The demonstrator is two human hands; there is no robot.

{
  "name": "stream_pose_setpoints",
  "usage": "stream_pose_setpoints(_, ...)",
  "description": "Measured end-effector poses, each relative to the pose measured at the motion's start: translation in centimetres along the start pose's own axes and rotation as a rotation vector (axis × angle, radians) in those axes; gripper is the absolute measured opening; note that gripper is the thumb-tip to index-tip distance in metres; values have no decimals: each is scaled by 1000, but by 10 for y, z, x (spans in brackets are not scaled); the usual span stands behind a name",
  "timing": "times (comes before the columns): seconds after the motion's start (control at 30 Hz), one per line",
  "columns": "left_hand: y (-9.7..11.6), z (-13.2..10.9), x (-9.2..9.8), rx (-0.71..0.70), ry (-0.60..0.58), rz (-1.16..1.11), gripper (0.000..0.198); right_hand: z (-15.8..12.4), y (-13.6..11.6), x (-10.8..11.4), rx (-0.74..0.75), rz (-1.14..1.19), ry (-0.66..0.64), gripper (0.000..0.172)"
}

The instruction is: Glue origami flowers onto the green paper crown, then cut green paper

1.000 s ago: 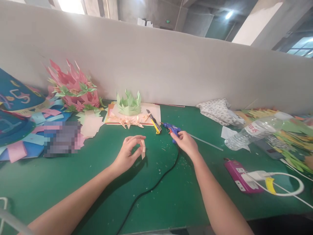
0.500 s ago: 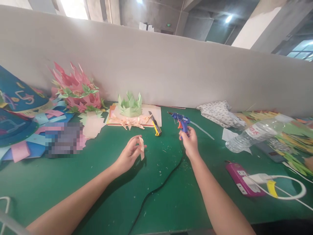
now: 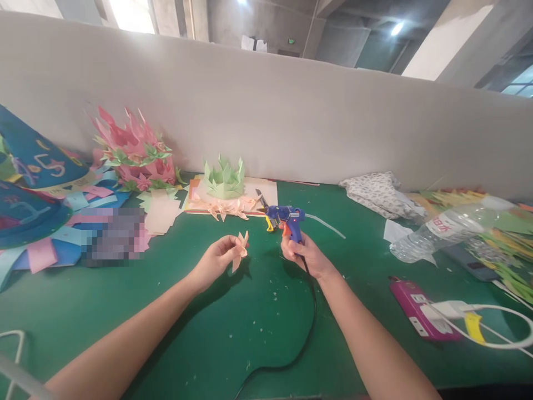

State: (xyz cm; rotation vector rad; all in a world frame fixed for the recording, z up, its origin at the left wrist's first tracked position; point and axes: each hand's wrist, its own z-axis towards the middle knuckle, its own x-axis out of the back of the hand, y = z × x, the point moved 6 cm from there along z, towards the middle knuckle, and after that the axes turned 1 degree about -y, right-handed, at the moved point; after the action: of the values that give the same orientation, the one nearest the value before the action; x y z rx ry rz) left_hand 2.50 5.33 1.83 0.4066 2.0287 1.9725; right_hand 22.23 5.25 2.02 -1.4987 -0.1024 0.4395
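My left hand (image 3: 219,258) pinches a folded peach paper flower (image 3: 241,250) above the green tabletop. My right hand (image 3: 306,253) is wrapped round the handle of a blue glue gun (image 3: 287,216), its nozzle pointing left and a clear glue stick (image 3: 327,223) sticking out behind. The nozzle is apart from the paper in my left hand. Beyond the hands, a green paper crown (image 3: 225,180) stands on a stack of paper sheets (image 3: 266,191), with several peach paper flowers (image 3: 227,207) in front of it. A yellow utility knife (image 3: 270,224) lies partly hidden behind the glue gun.
Pink paper crowns (image 3: 139,150) and blue cone hats (image 3: 39,161) stand at the left. At the right lie a plastic bottle (image 3: 449,228), a floral cloth (image 3: 378,191) and a purple power strip (image 3: 425,311). The gun's black cord (image 3: 312,316) crosses the table.
My right hand has brought the glue gun left, closer to my left hand, and the cord has shifted with it. The peach paper has turned in my left fingers, showing more points.
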Motion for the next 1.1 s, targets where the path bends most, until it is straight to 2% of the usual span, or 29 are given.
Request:
stream_pose_setpoints(0.27,-10,1,3,129,6,-162,22,-3,-7,-6,13,-123,-123,46)
stream_pose_setpoints(0.43,-14,2,4,106,12,-186,22,-8,-12,-3,-25,-315,-109,28)
stream_pose_setpoints(0.57,-12,3,7,67,69,-153,21,-10,-8,-1,-79,-407,-110,24)
stream_pose_setpoints(0.7,-12,4,10,46,114,-112,24,-7,0,1,-109,-429,-69,31)
stream_pose_setpoints(0.83,-15,5,10,41,101,-117,25,-5,7,7,-131,-415,-1,38)
stream_pose_setpoints(1.1,-10,4,6,58,90,-180,30,-5,9,9,-160,-479,10,48)
